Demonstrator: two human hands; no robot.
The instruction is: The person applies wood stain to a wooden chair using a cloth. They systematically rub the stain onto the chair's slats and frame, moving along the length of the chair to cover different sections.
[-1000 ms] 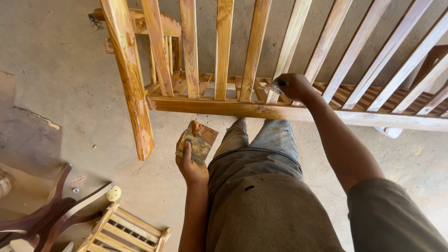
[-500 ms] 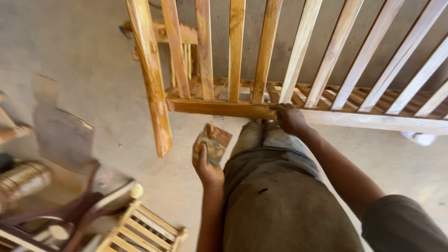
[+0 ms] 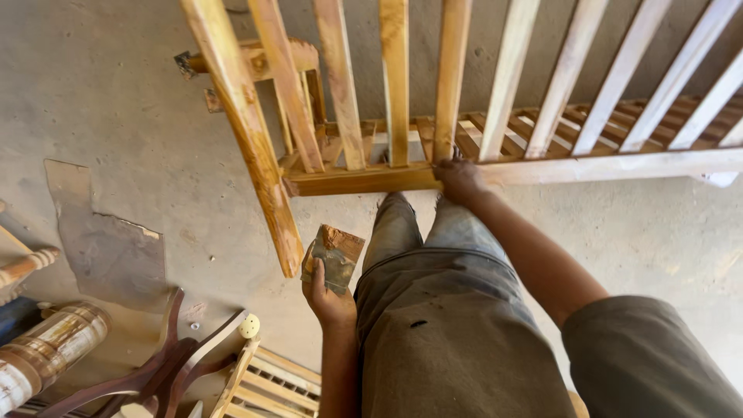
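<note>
On the lower rail of the slatted wooden frame [image 3: 371, 176], near its left corner post, the right hand [image 3: 460, 179] is gripping — fingers curled over the edge. The left hand [image 3: 328, 292] is holding a folded sheet of sandpaper [image 3: 334, 255] beside the thigh, fingers wrapped around it. The frame is being steadied, I judge; sanding the rail is needing the paper raised.

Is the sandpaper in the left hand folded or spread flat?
Folded: the sandpaper in the left hand shows a doubled upper edge.
</note>
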